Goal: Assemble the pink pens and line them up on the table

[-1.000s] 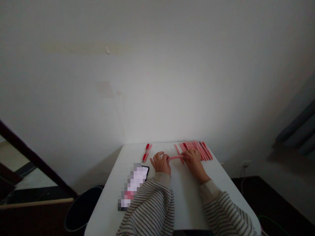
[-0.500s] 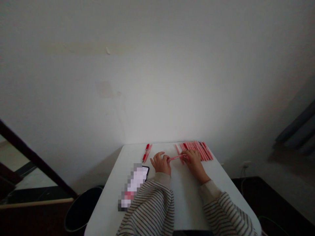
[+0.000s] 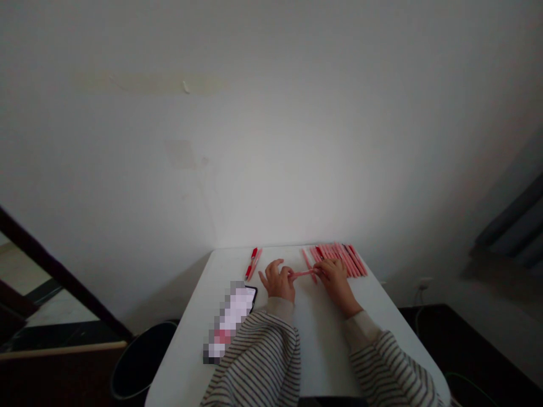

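A pink pen (image 3: 304, 273) is held level between both my hands above the white table (image 3: 314, 339). My left hand (image 3: 278, 281) pinches its left end with thumb and forefinger, the other fingers raised. My right hand (image 3: 335, 278) is closed round its right end. Just behind my right hand lies a row of several pink pens (image 3: 339, 259), side by side. Two red pens (image 3: 253, 262) lie to the left of my left hand.
A phone (image 3: 231, 319) with a lit screen lies on the table by my left sleeve. A dark round bin (image 3: 138, 362) stands on the floor left of the table. A plain wall rises directly behind the table's far edge.
The pen between my hands has lifted slightly at its left end and my left fingers have spread a little. Otherwise nothing has moved.
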`<state>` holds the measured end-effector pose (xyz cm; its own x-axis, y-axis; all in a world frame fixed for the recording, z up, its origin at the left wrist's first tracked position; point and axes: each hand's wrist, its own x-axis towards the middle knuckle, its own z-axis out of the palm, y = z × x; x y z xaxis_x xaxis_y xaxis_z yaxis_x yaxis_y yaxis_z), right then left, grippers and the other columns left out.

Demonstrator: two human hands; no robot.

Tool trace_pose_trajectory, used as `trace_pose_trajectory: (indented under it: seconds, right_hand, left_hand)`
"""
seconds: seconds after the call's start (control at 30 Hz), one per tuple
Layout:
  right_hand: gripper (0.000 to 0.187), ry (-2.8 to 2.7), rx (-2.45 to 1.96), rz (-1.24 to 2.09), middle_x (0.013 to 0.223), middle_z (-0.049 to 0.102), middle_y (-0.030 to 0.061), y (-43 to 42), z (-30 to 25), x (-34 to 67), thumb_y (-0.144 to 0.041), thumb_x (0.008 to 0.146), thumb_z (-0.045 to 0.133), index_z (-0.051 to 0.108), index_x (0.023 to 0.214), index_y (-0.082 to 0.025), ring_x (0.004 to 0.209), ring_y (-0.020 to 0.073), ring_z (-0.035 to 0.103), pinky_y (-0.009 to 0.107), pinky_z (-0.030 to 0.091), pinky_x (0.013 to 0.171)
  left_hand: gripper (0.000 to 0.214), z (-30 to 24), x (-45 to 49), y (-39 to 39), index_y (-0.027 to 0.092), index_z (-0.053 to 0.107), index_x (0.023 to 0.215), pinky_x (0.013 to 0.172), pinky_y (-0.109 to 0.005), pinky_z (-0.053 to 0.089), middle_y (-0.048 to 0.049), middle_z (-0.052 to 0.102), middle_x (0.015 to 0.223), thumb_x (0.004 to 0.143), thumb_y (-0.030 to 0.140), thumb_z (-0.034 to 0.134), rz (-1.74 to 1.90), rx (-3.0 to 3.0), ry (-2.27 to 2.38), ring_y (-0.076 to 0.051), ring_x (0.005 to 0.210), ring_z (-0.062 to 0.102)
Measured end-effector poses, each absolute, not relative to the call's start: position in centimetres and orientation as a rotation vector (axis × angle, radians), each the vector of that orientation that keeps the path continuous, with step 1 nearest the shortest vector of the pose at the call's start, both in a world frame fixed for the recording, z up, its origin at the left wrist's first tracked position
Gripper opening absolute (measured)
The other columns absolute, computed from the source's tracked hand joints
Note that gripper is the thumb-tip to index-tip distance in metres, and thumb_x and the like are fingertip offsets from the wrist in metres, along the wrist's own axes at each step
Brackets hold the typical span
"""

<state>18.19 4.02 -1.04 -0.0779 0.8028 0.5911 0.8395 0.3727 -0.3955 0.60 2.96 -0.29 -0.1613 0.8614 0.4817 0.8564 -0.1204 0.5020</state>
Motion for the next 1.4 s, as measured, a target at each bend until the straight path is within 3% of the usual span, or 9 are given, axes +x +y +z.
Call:
trace_pose_trajectory:
  seconds: [0.13,0.37,0.53,0.8,1.07,1.23,1.4]
  right_hand:
    - [0.023,-1.863,-1.423,-0.067,0.091,0.066,0.0035,4.20,-1.28,18.31,-0.043,0.089,0.049,0.066,0.088,-0.027,0.094,0.0238,0.049,0.040,0.032,0.085]
    - [0.026,-1.808,-1.394,-0.053,0.106,0.064,0.0049,4.21,-1.19,18.16,-0.042,0.086,0.055,0.063,0.106,-0.026,0.101,0.0241,0.050,0.038,0.034,0.086]
    - [0.018,-1.835,-1.409,-0.048,0.095,0.066,0.0037,4.10,-1.13,18.21,-0.039,0.087,0.055,0.067,0.095,-0.028,0.096,0.0237,0.050,0.038,0.034,0.085]
    - [0.024,-1.838,-1.440,-0.065,0.087,0.067,0.0031,4.01,-0.99,18.31,-0.043,0.089,0.050,0.068,0.087,-0.028,0.091,0.0240,0.049,0.039,0.032,0.083]
    - [0.025,-1.829,-1.427,-0.073,0.089,0.067,0.0037,3.97,-0.97,18.32,-0.045,0.088,0.050,0.068,0.089,-0.029,0.092,0.0247,0.049,0.041,0.032,0.085]
    - [0.026,-1.758,-1.392,-0.041,0.096,0.067,0.0052,4.31,-1.38,18.51,-0.044,0.088,0.051,0.068,0.096,-0.027,0.095,0.0249,0.050,0.041,0.035,0.085]
    - [0.026,-1.731,-1.396,-0.069,0.095,0.067,0.0063,4.51,-1.56,18.72,-0.043,0.088,0.050,0.068,0.096,-0.025,0.096,0.0245,0.051,0.040,0.036,0.085]
  left_hand:
    - [0.017,-0.42,0.66,3.02,0.032,0.069,0.092,0.109,-0.061,0.021,-0.0033,0.057,0.126,0.076,0.028,0.065,1.154,2.011,2.134,-0.024,0.123,0.043]
    - [0.011,-0.49,0.58,3.10,0.030,0.072,0.079,0.108,-0.063,0.021,-0.0021,0.056,0.127,0.078,0.035,0.062,1.099,1.987,2.162,-0.026,0.123,0.042]
    - [0.006,-0.28,0.43,3.08,0.032,0.073,0.077,0.108,-0.060,0.021,-0.0012,0.057,0.125,0.073,0.032,0.068,1.130,1.939,2.131,-0.027,0.122,0.042]
    - [0.003,0.12,0.15,2.90,0.032,0.073,0.068,0.108,-0.057,0.020,-0.0003,0.059,0.120,0.066,0.029,0.073,1.217,1.986,2.121,-0.027,0.120,0.042]
    - [0.006,0.17,-0.07,2.91,0.033,0.074,0.070,0.106,-0.055,0.022,-0.0009,0.060,0.118,0.065,0.031,0.076,1.309,1.988,2.094,-0.027,0.118,0.044]
    - [0.020,-0.08,-0.07,3.13,0.033,0.074,0.079,0.105,-0.053,0.026,-0.0025,0.057,0.121,0.060,0.033,0.079,1.319,1.875,2.142,-0.027,0.117,0.045]
    - [0.014,-0.22,-0.20,3.21,0.033,0.074,0.078,0.104,-0.050,0.027,-0.0014,0.057,0.121,0.064,0.032,0.076,1.322,1.880,2.155,-0.025,0.116,0.046]
